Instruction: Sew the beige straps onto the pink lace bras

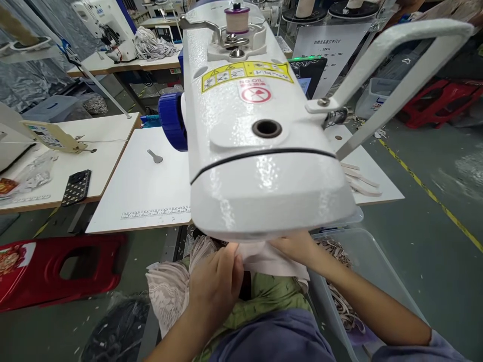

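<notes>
A white sewing machine (264, 196) fills the middle of the head view and covers its own needle area. Below its head, a pale pink piece of fabric (267, 259) hangs over my lap. My left hand (219, 279) is closed, pinching the fabric's left edge between thumb and fingers. From the right, my right hand (296, 247) reaches to the same fabric under the machine head; its fingers are hidden there. Beside my left wrist hangs a bundle of pale pink lace pieces (166, 296).
Right of my lap stands a clear plastic bin (381, 261) with narrow strips (339, 301). The white table (143, 176) carries a printed ruler scale and a small grey tool (155, 157). A red stool (90, 251) and a black bag (116, 327) are at left. A metal guard bar (407, 75) juts right.
</notes>
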{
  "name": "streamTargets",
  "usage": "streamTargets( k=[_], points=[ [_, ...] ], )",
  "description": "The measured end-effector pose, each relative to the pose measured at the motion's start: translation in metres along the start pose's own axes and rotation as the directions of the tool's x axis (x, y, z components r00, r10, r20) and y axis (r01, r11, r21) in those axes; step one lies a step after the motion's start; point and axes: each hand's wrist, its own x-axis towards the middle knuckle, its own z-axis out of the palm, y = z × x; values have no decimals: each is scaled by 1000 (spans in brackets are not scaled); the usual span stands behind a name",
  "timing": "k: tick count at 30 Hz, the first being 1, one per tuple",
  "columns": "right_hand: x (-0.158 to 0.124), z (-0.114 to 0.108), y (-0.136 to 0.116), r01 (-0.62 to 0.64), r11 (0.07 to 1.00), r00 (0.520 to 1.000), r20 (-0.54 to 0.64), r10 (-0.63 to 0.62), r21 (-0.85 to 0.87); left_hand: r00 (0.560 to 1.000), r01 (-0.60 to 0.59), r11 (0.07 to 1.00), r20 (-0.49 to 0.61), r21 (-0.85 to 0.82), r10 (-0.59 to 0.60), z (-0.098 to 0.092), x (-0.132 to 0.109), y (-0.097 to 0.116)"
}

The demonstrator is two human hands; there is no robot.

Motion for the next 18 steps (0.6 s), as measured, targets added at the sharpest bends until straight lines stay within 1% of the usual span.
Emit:
streamTargets(
  k=[2,3,5,6,8,10,12,13,14,15,16,18],
  points=[
    [-2,-1,4,-17,1000,1000,-2,17,8,994,104,989,44,-102,-100,-2,-6,-4],
    [-3,-3,7,-16,1000,1000,-7,16,-2,982,174,970,98,-168,-159,-3,-8,-7],
    [-7,-6,11,-12,999,1000,-1,12,-33,934,324,899,251,-293,-255,-3,-8,-12],
    [-11,-7,12,-19,998,1000,12,20,-56,905,384,856,323,-345,-276,-2,-7,-15],
    [-21,-7,11,-48,995,997,51,53,-86,857,455,781,447,-428,-255,0,-1,-20],
    [-37,-6,2,-78,995,991,100,84,-61,811,491,708,563,-508,-158,4,5,-24],
    [-57,-5,-15,-104,994,982,161,99,23,754,539,598,657,-593,-29,6,8,-24],
    [-66,-4,-25,-121,990,975,196,104,73,729,572,529,684,-627,22,5,8,-22],
    [-74,-3,-37,-146,981,967,228,114,127,715,607,456,698,-651,45,3,8,-20],
    [-79,-1,-48,-181,965,957,261,129,188,703,645,386,710,-660,39,-2,6,-17],
    [-82,2,-59,-224,940,945,292,145,256,690,683,326,724,-654,7,-8,4,-15],
    [-78,13,-75,-300,870,921,355,158,392,669,733,254,737,-631,-100,-23,-1,-17]
  ],
)
